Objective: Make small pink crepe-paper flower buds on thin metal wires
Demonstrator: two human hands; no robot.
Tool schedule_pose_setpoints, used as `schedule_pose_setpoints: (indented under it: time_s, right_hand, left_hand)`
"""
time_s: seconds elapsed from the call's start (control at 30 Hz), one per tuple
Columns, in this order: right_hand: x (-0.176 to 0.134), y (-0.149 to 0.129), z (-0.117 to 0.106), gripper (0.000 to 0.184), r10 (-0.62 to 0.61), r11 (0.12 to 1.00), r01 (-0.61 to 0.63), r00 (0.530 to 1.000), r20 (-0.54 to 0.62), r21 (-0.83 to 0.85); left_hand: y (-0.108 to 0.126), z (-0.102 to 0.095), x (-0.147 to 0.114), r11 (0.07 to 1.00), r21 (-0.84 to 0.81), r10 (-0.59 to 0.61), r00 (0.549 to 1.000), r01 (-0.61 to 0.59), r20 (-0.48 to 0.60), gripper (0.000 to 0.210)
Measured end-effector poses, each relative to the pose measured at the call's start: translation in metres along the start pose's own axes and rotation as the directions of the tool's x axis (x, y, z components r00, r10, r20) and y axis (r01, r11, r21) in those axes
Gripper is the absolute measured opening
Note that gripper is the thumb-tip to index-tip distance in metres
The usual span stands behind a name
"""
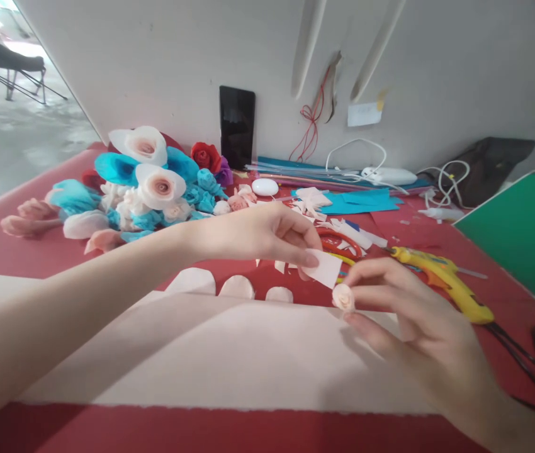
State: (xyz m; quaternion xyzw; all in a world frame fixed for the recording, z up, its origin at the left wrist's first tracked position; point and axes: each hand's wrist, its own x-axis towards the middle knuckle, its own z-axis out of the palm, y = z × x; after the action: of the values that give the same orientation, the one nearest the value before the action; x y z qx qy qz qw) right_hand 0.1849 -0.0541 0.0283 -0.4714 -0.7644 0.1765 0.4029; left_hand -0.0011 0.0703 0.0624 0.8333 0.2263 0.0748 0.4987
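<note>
My left hand [272,236] pinches a small pale pink paper piece [328,269] between thumb and fingers. Close beside its lower corner, my right hand [404,314] grips a small cream paper rosebud [343,297] by its edge, the coiled face turned toward me. Both hands are above a large pale paper sheet [201,365] on the red table. Along the sheet's far edge lie rounded paper petals [236,287]. A yellow glue gun [447,280] rests just behind my right hand, its cord trailing right.
Finished paper flowers [161,185] pile up at the back left. A dark phone [237,126] leans on the wall. Red-handled scissors [343,242], paper scraps, blue crepe paper [362,201] and a white power strip [389,175] lie behind the hands. A green board [522,239] stands at right.
</note>
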Motion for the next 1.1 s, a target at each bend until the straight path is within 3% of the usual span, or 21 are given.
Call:
schedule_pose_setpoints:
  time_s: [0.1, 0.23, 0.4, 0.53, 0.7, 0.87, 1.1]
  right_hand:
    - [0.002, 0.000, -0.004, 0.009, -0.018, 1.000, 0.018, 0.999, -0.035, -0.004]
    - [0.001, 0.000, -0.004, 0.014, 0.031, 0.999, -0.031, 0.999, 0.014, 0.023]
    - [0.004, -0.002, -0.004, 0.011, 0.073, 0.995, -0.071, 0.997, -0.027, 0.063]
    - [0.006, -0.003, -0.004, 0.010, 0.129, 0.988, -0.127, 0.992, -0.014, 0.089]
    - [0.004, -0.004, -0.005, 0.016, 0.069, 0.994, -0.052, 0.980, -0.186, 0.097]
    - [0.003, -0.008, -0.009, 0.015, 0.067, 0.996, -0.049, 0.965, -0.253, 0.077]
    - [0.005, -0.007, -0.011, 0.013, 0.082, 0.987, -0.052, 0.977, -0.196, 0.154]
  left_hand:
    - [0.010, 0.005, -0.002, 0.997, -0.073, 0.017, 0.999, -0.020, -0.049, 0.009]
    - [0.015, 0.011, -0.003, 0.999, 0.048, 0.007, 0.999, -0.005, -0.039, 0.010]
    - [0.018, 0.014, -0.005, 0.995, 0.100, 0.019, 0.999, -0.015, -0.041, 0.012]
    - [0.021, 0.019, -0.004, 0.998, 0.015, 0.070, 0.991, -0.069, -0.111, 0.010]
    - [0.019, 0.036, -0.001, 0.968, -0.185, 0.116, 0.953, -0.173, -0.280, 0.033]
    - [0.022, 0.048, 0.000, 0.904, -0.408, 0.051, 0.978, -0.132, -0.203, 0.018]
    - [0.026, 0.052, -0.001, 0.927, -0.339, 0.024, 0.930, -0.158, -0.368, 0.026]
